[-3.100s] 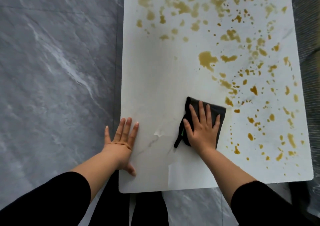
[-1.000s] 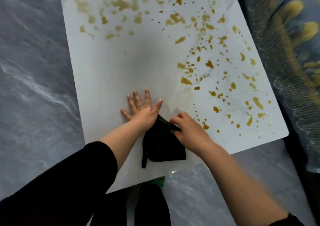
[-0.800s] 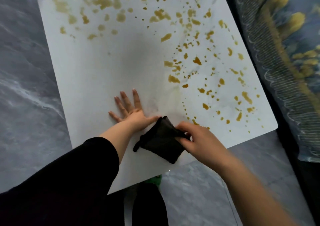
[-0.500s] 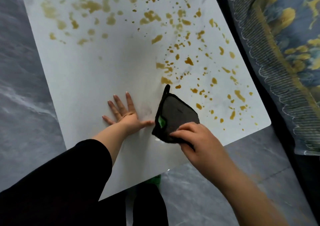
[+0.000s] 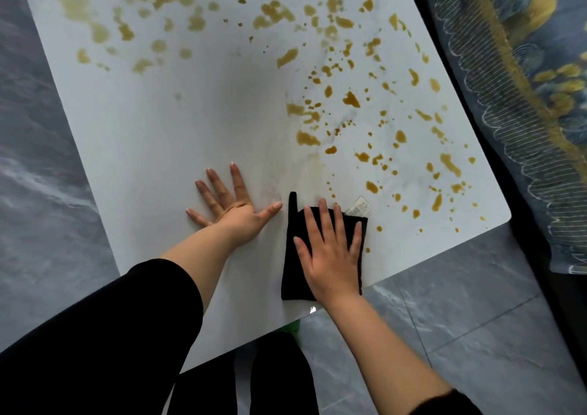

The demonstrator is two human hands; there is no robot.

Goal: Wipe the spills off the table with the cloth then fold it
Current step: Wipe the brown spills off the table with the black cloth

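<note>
The cloth (image 5: 289, 265) is black and lies flat on the white bench (image 5: 178, 148), close to its near edge and pinned under the right hand.

Furthest left is grey marbled floor (image 5: 41, 192). A black sleeve (image 5: 111, 335) runs up from the lower left to the left hand (image 5: 235, 214). This hand is open, its palm down on bare bench and its fingers spread. Its thumb points toward the cloth and stops just short of it.

At the cloth's far left corner a narrow black loop (image 5: 292, 200) sticks out. The right hand (image 5: 330, 256) presses on the cloth with straight, slightly spread fingers, grasping nothing.

A small white label (image 5: 359, 206) pokes out from the cloth's far right corner — it carries print, but too small to read.

Beyond and to the right of the cloth, yellow-brown spills (image 5: 351, 99) speckle the bench in drops and blotches. Paler patches spread across its far left part. A faint smear lies just beyond the cloth, and the stretch in front of the left hand looks clean.

At the far right hangs a blue-grey fabric (image 5: 524, 81) with yellow shapes and white scalloped lines — no writing shows on it.
</note>
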